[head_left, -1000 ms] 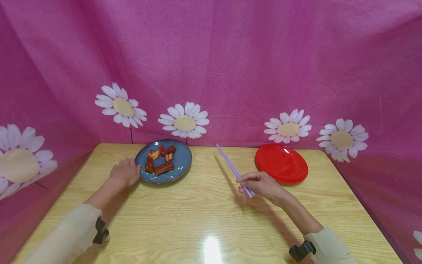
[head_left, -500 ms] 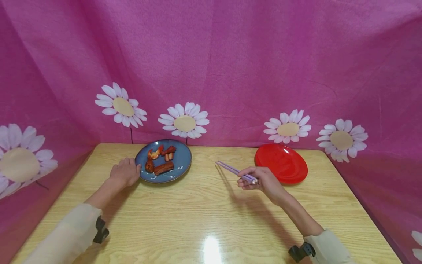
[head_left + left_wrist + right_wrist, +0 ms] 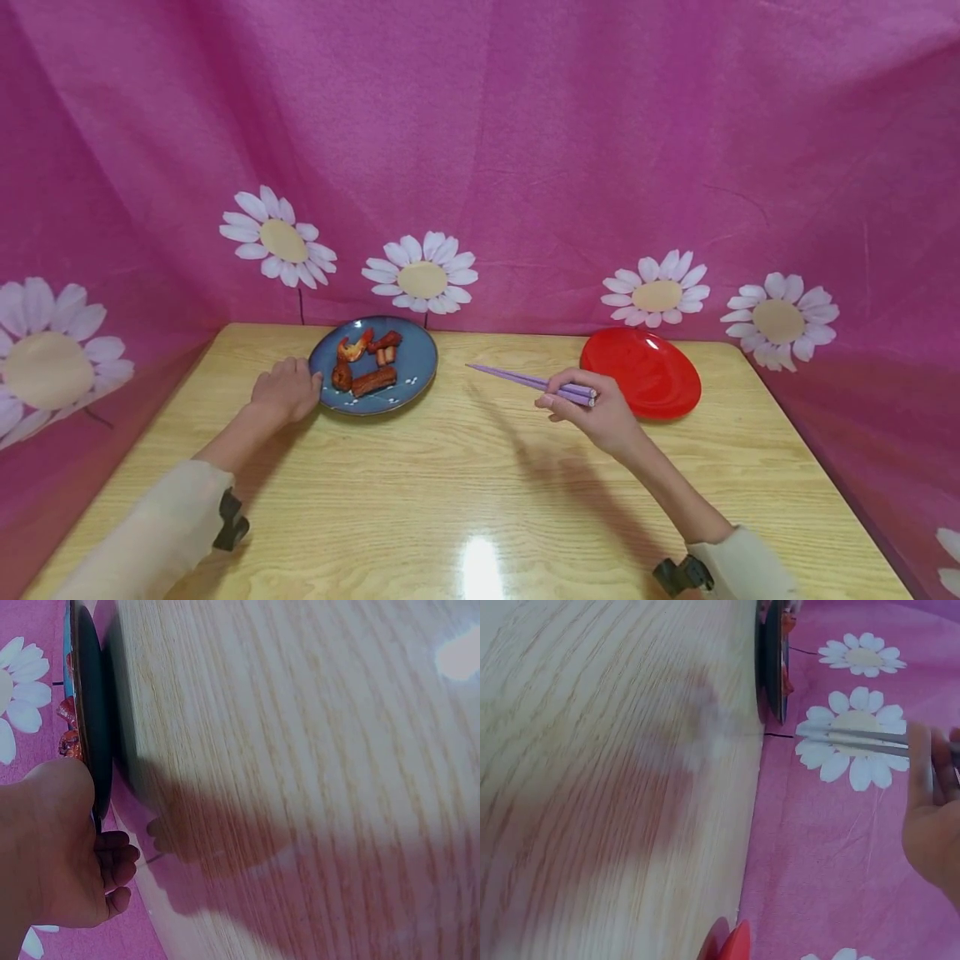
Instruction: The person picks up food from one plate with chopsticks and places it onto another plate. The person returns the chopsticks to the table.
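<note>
right hand (image 3: pixel 596 408) grips purple chopsticks (image 3: pixel 528 382), tips between red plate (image 3: pixel 641 371) and blue plate (image 3: pixel 412 367); left hand (image 3: pixel 287 393) pinches blue plate's rim, browned food (image 3: pixel 373 382) aboard.

"Are the purple chopsticks (image 3: pixel 517 377) moving?"

"Yes, they're swinging leftward; their tips are now pointing toward the blue plate (image 3: pixel 411 367) and reaching nearer it than a second ago."

"And the right hand (image 3: pixel 596 410)?"

"It's turning along with them."

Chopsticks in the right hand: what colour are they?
The chopsticks are purple, clearest in the head view.
</note>
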Demonstrator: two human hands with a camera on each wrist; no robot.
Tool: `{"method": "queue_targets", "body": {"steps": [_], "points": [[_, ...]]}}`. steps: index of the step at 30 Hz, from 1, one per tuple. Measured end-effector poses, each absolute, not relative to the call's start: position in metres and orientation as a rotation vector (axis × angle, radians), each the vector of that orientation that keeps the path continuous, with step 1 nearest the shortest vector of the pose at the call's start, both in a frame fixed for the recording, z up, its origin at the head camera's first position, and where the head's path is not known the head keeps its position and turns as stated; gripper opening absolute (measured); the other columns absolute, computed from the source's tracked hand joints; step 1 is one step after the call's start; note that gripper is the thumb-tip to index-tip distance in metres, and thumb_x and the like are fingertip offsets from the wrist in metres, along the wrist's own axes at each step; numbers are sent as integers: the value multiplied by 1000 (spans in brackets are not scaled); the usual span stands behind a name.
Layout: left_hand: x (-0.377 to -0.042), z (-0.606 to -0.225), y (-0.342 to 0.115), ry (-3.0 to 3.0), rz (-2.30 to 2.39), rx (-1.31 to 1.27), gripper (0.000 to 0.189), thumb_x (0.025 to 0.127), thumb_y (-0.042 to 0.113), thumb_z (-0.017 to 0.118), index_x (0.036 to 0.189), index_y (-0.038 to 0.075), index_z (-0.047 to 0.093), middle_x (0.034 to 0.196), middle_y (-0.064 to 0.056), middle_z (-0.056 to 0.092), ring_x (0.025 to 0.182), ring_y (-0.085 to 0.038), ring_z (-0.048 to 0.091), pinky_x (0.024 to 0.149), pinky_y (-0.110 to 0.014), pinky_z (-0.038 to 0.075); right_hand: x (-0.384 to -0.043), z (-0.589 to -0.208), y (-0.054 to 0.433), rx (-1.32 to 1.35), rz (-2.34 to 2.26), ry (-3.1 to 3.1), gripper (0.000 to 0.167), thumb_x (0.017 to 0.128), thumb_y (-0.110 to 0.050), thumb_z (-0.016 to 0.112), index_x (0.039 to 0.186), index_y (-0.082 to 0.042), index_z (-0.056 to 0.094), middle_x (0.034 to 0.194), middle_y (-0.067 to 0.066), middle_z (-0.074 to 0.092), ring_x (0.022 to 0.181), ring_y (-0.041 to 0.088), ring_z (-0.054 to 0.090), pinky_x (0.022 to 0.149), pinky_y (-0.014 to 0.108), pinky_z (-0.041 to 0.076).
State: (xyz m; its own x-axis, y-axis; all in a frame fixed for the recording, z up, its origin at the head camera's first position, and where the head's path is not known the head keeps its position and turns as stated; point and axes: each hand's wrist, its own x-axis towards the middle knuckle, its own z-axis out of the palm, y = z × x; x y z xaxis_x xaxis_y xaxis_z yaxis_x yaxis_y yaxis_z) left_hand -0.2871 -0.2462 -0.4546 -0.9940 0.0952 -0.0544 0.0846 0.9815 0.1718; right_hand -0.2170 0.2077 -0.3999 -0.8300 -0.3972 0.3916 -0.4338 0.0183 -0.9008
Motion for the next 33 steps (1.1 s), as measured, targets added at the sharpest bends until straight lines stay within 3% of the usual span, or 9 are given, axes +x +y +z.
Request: {"method": "queue_targets", "body": {"steps": [2, 8, 10, 15, 21, 29, 33], "points": [[-287, -454, -246, 3061, 260, 141, 46, 105, 24, 35, 117, -20, 45, 106, -31, 50, 107, -49, 50, 87, -60, 43, -216, -399, 205, 897, 1946, -2180, 4, 92, 11, 62, 90, 8, 63, 85, 16, 69, 81, 20, 72, 67, 38, 60], [-287, -455, -247, 3063, 259, 143, 45, 105, 24, 35, 116, -19, 45, 104, -30, 49, 107, -48, 50, 87, -60, 43, -214, -395, 199, 773, 1919, -2134, 32, 104, 0, 45, 77, 10, 57, 74, 14, 64, 73, 16, 69, 65, 34, 59], [-288, -455, -247, 3065, 256, 143, 45, 105, 24, 35, 115, -19, 45, 103, -29, 50, 107, -48, 50, 87, -60, 43, -213, -393, 198, 727, 1918, -2111, 35, 106, -4, 43, 80, 12, 60, 75, 12, 66, 70, 15, 68, 66, 31, 59], [-288, -455, -247, 3072, 254, 142, 45, 105, 24, 36, 115, -19, 46, 103, -29, 50, 106, -47, 51, 86, -60, 43, -214, -389, 198, 648, 1909, -2057, 29, 107, -8, 42, 93, 12, 58, 76, 14, 66, 69, 17, 67, 65, 24, 54], [-285, -452, -246, 3082, 262, 148, 45, 105, 23, 37, 114, -20, 47, 105, -31, 51, 107, -49, 51, 87, -61, 43, -217, -386, 195, 562, 1885, -2055, 32, 107, -10, 43, 85, 9, 55, 76, 14, 59, 67, 19, 65, 66, 28, 57], [-287, -453, -245, 3079, 268, 144, 47, 105, 24, 35, 117, -20, 46, 110, -34, 52, 111, -51, 50, 88, -62, 43, -222, -384, 185, 491, 1903, -2047, 36, 108, -13, 43, 86, 13, 57, 79, 10, 60, 69, 17, 67, 66, 32, 59], [-287, -452, -245, 3080, 269, 144, 47, 105, 24, 35, 116, -20, 47, 109, -33, 52, 110, -51, 50, 88, -61, 44, -226, -384, 181, 486, 1921, -2044, 36, 108, -13, 43, 88, 13, 56, 82, 14, 61, 71, 17, 70, 64, 33, 59]]}}
